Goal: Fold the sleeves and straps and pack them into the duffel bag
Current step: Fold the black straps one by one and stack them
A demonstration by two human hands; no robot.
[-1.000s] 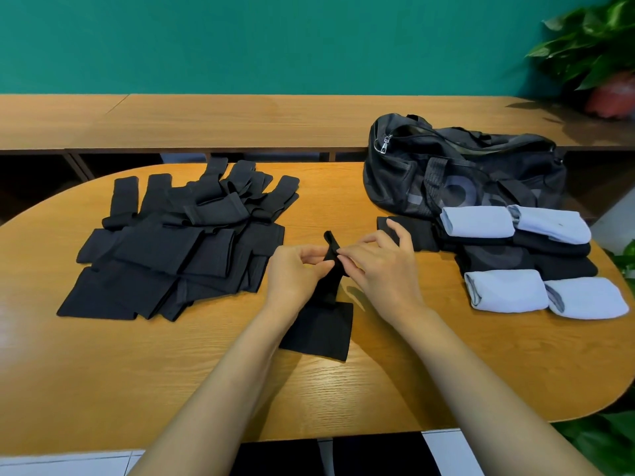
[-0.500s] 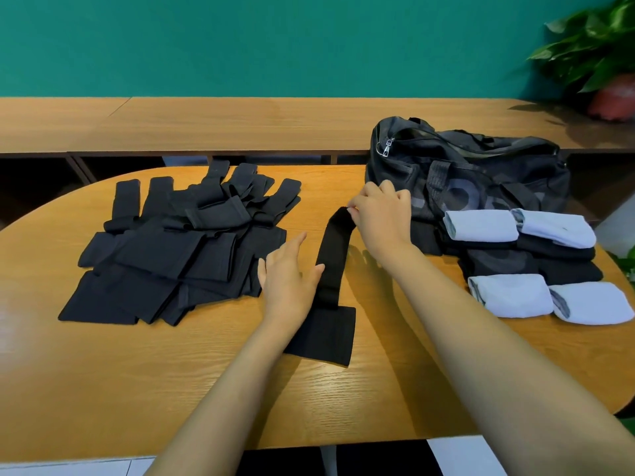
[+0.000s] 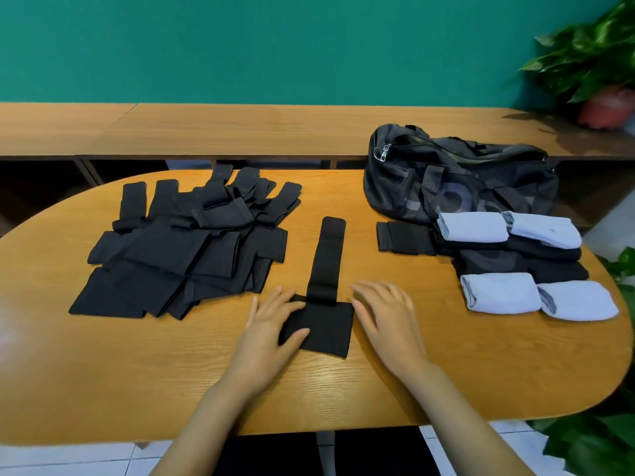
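The right hand [image 3: 388, 321] has released the strap [image 3: 326, 262], now flat-fingered beside its wide end, perhaps touching; the left hand [image 3: 271, 324] presses flat there.

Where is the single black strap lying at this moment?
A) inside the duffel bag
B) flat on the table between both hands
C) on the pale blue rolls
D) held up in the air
B: the black strap lies flat on the table, its wide end between the left hand and the right hand.
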